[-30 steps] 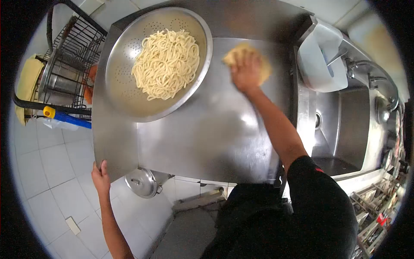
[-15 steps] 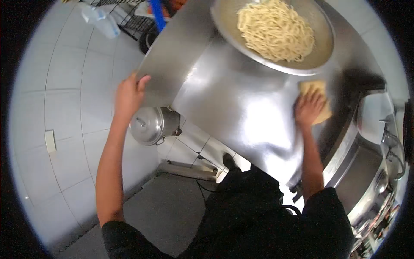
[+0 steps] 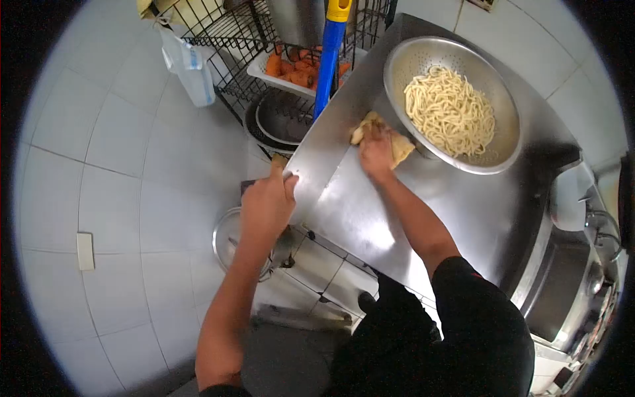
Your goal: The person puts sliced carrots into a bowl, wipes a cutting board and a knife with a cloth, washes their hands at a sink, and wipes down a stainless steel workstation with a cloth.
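Note:
My right hand point(image 3: 376, 151) is closed on a yellow cloth point(image 3: 401, 148) and presses it to the stainless steel counter point(image 3: 423, 212), near the raised side panel. Part of the cloth bunches out past the fingers. My left hand point(image 3: 268, 200) grips the top edge of that side panel point(image 3: 344, 142), fingers bent over it. Just beyond the cloth stands a large metal colander point(image 3: 509, 139) on the counter, with thick pale noodles point(image 3: 452, 112) inside.
Behind the panel is a black wire rack point(image 3: 225, 36) with a white basket point(image 3: 271, 78) of orange pieces and dark pans. A blue pole point(image 3: 329, 66) leans there. A lidded pot point(image 3: 227, 238) stands below my left arm. At right is a sink point(image 3: 559, 284).
My right hand has swept the cloth left and away, from the counter's right side to the panel. My left hand has slid farther along the panel edge. The view has shifted.

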A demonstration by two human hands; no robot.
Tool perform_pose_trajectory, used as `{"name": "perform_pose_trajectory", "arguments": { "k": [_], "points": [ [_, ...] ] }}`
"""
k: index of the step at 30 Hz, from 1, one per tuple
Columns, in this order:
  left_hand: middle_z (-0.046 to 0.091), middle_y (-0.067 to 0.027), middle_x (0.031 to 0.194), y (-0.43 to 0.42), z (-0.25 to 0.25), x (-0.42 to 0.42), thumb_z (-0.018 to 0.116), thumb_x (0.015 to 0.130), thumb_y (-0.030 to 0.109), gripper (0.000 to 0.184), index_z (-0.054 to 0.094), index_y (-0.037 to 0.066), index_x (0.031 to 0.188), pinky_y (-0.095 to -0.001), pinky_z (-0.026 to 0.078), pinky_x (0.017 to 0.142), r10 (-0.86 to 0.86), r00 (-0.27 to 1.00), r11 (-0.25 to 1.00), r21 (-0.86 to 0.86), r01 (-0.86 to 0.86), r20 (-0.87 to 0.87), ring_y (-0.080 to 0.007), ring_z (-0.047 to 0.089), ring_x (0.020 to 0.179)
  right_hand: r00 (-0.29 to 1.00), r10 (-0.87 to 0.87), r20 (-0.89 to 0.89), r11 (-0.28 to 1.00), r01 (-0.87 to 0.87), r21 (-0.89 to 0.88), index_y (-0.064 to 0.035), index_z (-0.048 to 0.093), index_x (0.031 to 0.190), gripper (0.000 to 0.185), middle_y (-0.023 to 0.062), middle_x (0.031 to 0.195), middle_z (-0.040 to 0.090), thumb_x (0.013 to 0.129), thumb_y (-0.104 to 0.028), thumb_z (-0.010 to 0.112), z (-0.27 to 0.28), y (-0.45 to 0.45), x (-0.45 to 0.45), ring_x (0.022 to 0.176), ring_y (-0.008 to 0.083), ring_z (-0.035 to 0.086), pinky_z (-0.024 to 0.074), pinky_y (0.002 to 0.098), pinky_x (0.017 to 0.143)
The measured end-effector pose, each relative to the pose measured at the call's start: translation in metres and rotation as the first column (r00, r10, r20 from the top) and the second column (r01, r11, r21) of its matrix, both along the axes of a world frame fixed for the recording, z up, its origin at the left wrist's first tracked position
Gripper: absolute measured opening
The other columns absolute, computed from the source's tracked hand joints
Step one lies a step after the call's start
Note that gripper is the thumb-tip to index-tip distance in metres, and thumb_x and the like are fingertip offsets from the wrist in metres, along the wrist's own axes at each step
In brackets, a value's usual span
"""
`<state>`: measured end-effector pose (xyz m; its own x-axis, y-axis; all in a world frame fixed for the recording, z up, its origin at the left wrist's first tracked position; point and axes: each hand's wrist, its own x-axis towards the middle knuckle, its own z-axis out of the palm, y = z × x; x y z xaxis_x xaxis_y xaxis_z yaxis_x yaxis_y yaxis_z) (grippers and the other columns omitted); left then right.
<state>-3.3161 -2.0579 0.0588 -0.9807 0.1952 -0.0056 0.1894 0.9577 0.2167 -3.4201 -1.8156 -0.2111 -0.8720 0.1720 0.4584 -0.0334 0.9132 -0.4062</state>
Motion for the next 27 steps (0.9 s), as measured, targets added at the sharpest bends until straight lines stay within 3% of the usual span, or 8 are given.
{"name": "perform_pose_trajectory", "arguments": {
  "k": [5,11,13,14,21,22,25,27],
  "points": [
    [0.065,-0.0211,0.069,-0.003,0.000,0.005,0.057,0.095,0.031,0.029,0.057,0.003,0.101,-0.0520,0.051,0.062,-0.019,0.998,0.996,-0.094,0.013,-0.064,-0.0416,0.065,0.067,0.973,-0.216,-0.080,0.861,0.150,-0.487,-0.0020,0.051,0.134,0.044,0.0215,0.133,0.053,0.096,-0.022,0.044,0.006,0.012,-0.058,0.122,0.0372,0.050,0.0371,0.0466,0.104],
    [0.064,-0.0228,0.068,-0.002,-0.006,0.000,0.052,0.098,0.035,0.035,0.057,0.000,0.097,-0.0522,0.051,0.062,-0.043,0.997,0.998,-0.042,0.040,-0.057,-0.0422,0.065,0.066,0.938,-0.343,-0.053,0.165,0.004,-0.986,-0.0027,0.051,0.137,0.043,0.0120,0.129,0.059,0.103,-0.028,0.040,0.113,-0.019,-0.063,0.113,0.0254,0.057,0.0420,0.0337,0.099],
    [0.064,-0.0236,0.068,0.000,-0.005,0.002,0.049,0.099,0.038,0.039,0.058,0.000,0.098,-0.0525,0.050,0.062,-0.031,0.998,0.999,-0.021,0.030,-0.051,-0.0431,0.065,0.066,0.971,-0.165,-0.175,0.162,-0.148,-0.976,-0.0052,0.046,0.141,0.044,0.0145,0.139,0.050,0.102,-0.025,0.039,0.141,-0.054,-0.011,0.120,0.0241,0.052,0.0394,0.0315,0.101],
    [0.064,-0.0241,0.069,0.002,-0.002,0.004,0.047,0.099,0.040,0.042,0.058,-0.001,0.099,-0.0528,0.050,0.063,-0.022,1.000,0.999,-0.024,0.021,-0.021,-0.0437,0.065,0.067,0.948,-0.199,-0.247,0.447,-0.137,-0.884,0.0006,0.049,0.136,0.043,0.0178,0.136,0.055,0.104,-0.026,0.039,0.138,-0.083,0.013,0.127,0.0295,0.049,0.0366,0.0384,0.106],
    [0.064,-0.0282,0.077,0.000,0.009,0.009,0.041,0.099,0.052,0.055,0.057,-0.001,0.106,-0.0561,0.047,0.070,-0.005,0.998,0.996,0.088,-0.001,0.061,-0.0486,0.062,0.076,0.931,0.318,-0.180,0.270,-0.271,-0.924,-0.0009,0.037,0.145,0.049,0.0261,0.155,0.024,0.104,-0.027,0.037,0.121,-0.192,0.132,0.146,0.0436,0.015,0.0112,0.0482,0.119],
    [0.064,-0.0291,0.080,0.002,0.012,0.007,0.040,0.100,0.052,0.055,0.057,0.000,0.109,-0.0567,0.046,0.072,0.008,0.996,0.996,0.089,-0.017,0.094,-0.0499,0.061,0.079,0.898,0.114,-0.424,0.627,-0.397,-0.671,0.0005,0.032,0.148,0.049,0.0258,0.156,0.022,0.103,-0.019,0.038,0.127,-0.180,0.110,0.147,0.0403,0.013,0.0083,0.0449,0.120],
    [0.064,-0.0292,0.080,0.004,0.018,0.006,0.038,0.100,0.052,0.056,0.056,0.000,0.110,-0.0565,0.046,0.074,0.039,0.983,0.998,0.031,-0.045,0.178,-0.0497,0.061,0.081,0.936,-0.007,-0.353,0.380,-0.324,-0.866,0.0049,0.019,0.151,0.059,0.0202,0.158,0.022,0.094,-0.004,0.032,0.137,-0.130,0.025,0.147,0.0290,0.019,0.0099,0.0368,0.120],
    [0.063,-0.0275,0.073,0.005,0.018,0.009,0.040,0.099,0.053,0.057,0.058,-0.002,0.101,-0.0552,0.048,0.067,0.006,0.996,0.998,0.057,-0.011,0.084,-0.0463,0.063,0.072,0.918,-0.085,-0.387,0.526,-0.288,-0.800,0.0033,0.018,0.152,0.058,0.0196,0.158,0.024,0.097,-0.006,0.032,0.145,-0.073,-0.033,0.146,0.0293,0.023,0.0119,0.0353,0.120]
  ]
}}
